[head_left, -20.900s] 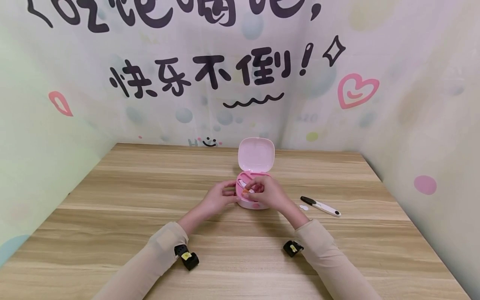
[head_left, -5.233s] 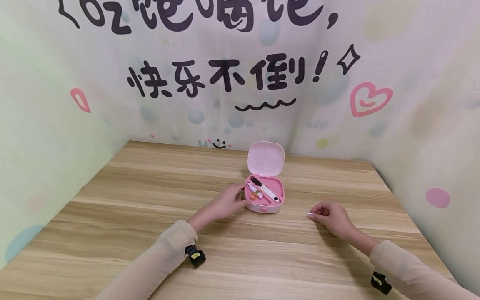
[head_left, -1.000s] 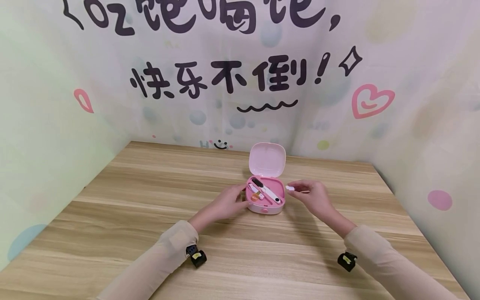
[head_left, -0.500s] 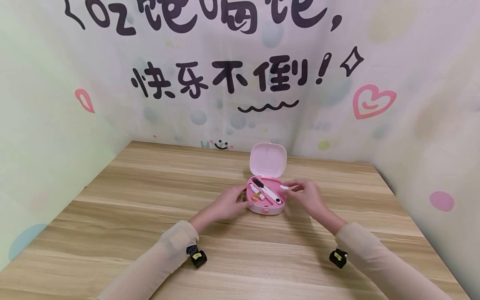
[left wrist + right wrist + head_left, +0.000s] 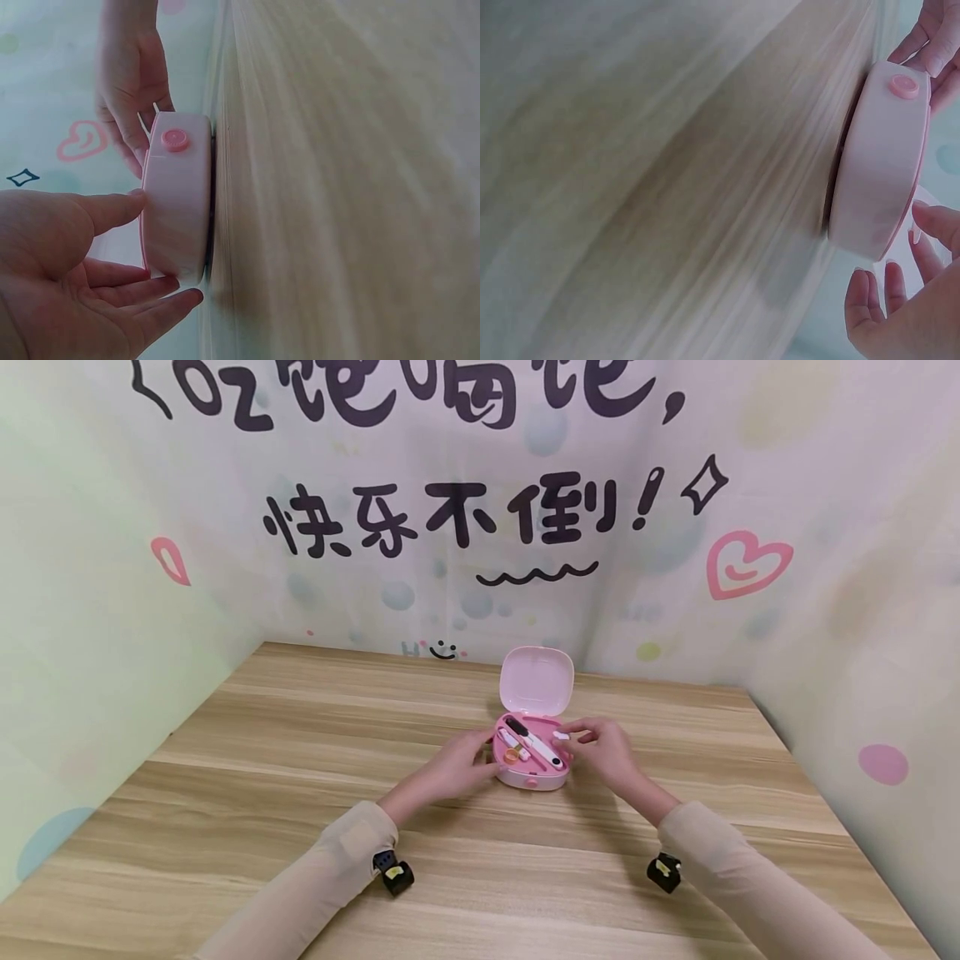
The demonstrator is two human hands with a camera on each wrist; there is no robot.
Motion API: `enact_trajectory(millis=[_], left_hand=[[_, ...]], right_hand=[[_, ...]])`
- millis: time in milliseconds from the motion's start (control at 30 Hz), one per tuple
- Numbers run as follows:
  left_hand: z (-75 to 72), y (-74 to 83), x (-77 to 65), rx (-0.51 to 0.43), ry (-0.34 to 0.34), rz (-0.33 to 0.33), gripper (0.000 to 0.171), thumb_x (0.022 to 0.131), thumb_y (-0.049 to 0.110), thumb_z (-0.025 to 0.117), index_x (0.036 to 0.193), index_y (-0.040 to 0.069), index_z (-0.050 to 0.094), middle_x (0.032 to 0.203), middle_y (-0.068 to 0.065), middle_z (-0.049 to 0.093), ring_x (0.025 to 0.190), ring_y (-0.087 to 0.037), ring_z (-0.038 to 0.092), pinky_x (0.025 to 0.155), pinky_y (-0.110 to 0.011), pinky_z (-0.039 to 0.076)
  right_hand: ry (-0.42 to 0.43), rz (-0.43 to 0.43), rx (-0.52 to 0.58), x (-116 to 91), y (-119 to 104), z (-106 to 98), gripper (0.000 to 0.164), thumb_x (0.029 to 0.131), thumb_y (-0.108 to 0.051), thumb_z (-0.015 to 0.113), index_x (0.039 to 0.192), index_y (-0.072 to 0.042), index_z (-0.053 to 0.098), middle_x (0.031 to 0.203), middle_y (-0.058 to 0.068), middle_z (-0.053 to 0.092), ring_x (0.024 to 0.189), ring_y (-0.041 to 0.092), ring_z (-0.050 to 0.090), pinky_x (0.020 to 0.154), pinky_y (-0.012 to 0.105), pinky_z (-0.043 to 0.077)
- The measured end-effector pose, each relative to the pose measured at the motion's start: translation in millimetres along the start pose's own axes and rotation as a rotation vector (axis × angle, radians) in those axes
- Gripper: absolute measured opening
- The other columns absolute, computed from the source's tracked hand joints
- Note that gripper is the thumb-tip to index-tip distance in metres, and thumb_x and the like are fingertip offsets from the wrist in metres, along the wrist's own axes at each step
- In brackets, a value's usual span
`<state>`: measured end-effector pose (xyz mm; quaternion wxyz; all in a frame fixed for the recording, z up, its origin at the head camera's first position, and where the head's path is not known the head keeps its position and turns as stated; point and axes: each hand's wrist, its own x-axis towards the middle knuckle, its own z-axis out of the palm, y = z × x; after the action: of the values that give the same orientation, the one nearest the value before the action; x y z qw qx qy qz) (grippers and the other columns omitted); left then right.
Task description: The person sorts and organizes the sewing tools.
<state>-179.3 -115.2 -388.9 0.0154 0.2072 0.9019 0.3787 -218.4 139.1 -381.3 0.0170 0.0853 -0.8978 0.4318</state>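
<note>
A pink case [image 5: 531,783] with its lid [image 5: 536,681] raised stands on the wooden table. My left hand [image 5: 453,766] holds its left side, the thumb at the top rim and the fingers along the wall, as the left wrist view shows. My right hand [image 5: 606,750] is at the right rim, pinching a small white lobed piece [image 5: 561,736] over the right part of the tray. Diagonally in the case lies a slim white tool with a black end [image 5: 542,750]. Left of it are a white item [image 5: 507,739] and a small orange round thing [image 5: 512,756], too small to identify.
The wooden table [image 5: 300,735] reaches back to a printed cloth backdrop [image 5: 360,602], close behind the raised lid. More cloth hangs along both sides. A pink button [image 5: 904,86] sits on the case's front. Each wrist wears a small black camera [image 5: 397,877].
The slim tool went from the table into the case, and my right hand picked up the white piece. Over the last second that hand moved left over the tray; my left hand stayed.
</note>
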Motion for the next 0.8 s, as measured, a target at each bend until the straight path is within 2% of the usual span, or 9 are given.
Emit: enact_trajectory(millis=[333, 600, 800], left_hand=[[-0.5, -0.1, -0.3, 0.006, 0.0, -0.005, 0.057, 0.102, 0.017, 0.071, 0.153, 0.0, 0.052, 0.112, -0.015, 0.067, 0.096, -0.029, 0.059, 0.077, -0.032, 0.049], [-0.2, -0.4, 0.0, -0.004, -0.009, -0.031, 0.058, 0.102, 0.018, 0.071, 0.155, 0.002, 0.051, 0.109, -0.013, 0.066, 0.093, -0.023, 0.056, 0.074, -0.029, 0.048], [-1.0, -1.4, -1.9, -0.021, -0.004, -0.038, 0.059, 0.102, 0.018, 0.071, 0.155, 0.003, 0.051, 0.127, -0.013, 0.067, 0.099, -0.024, 0.059, 0.083, -0.034, 0.053]], right_hand=[[0.022, 0.015, -0.023, 4, 2, 7, 0.022, 0.092, -0.012, 0.082, 0.108, 0.002, 0.08, 0.118, 0.022, 0.072, 0.099, 0.034, 0.063, 0.067, 0.024, 0.05], [0.018, -0.014, -0.021, 6, 7, 9, 0.019, 0.092, -0.006, 0.08, 0.108, 0.004, 0.08, 0.098, 0.017, 0.074, 0.077, 0.021, 0.056, 0.058, 0.024, 0.043], [0.023, -0.042, -0.026, 5, 10, 11, 0.018, 0.092, -0.005, 0.08, 0.107, 0.004, 0.08, 0.095, 0.017, 0.076, 0.071, 0.018, 0.055, 0.057, 0.022, 0.041]])
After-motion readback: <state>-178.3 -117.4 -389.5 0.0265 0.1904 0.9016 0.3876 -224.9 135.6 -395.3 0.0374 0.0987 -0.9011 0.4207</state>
